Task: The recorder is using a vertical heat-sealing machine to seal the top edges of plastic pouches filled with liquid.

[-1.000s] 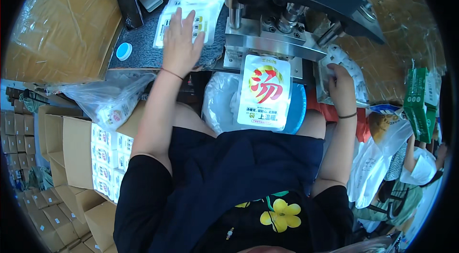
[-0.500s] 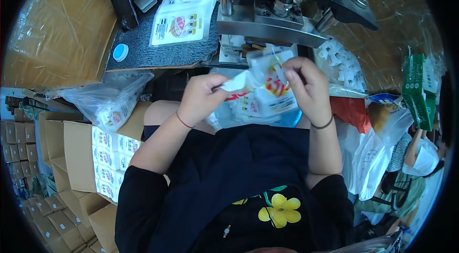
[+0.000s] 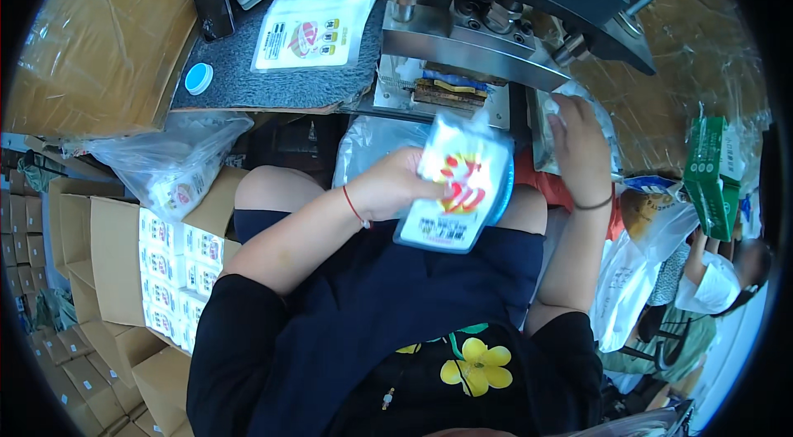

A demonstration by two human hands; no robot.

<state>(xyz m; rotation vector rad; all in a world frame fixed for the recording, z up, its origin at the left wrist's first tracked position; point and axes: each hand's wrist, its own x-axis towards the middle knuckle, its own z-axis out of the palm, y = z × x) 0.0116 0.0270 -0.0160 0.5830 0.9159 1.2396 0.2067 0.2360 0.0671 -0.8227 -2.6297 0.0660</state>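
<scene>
My left hand grips a flat printed plastic pouch, white with red and yellow graphics, tilted over my lap. Its thumb lies across the pouch's front. Off to the right, my right hand reaches over a clear plastic bag of small white pieces, with thumb and fingers apart at its far side. Much of that bag is hidden under the hand. Behind the pouch, part of a blue basin rim and clear plastic sheeting show above my knees.
A metal press stands ahead. Left of it, a grey mat carries stacked printed pouches, a phone and a blue-lidded tub. An open carton of packs sits left, a green box right. Another person is far right.
My hands have parted. The left one now holds the pouch alone, lower and turned face up. My right hand has let go and moved right to the bag of white pieces.
</scene>
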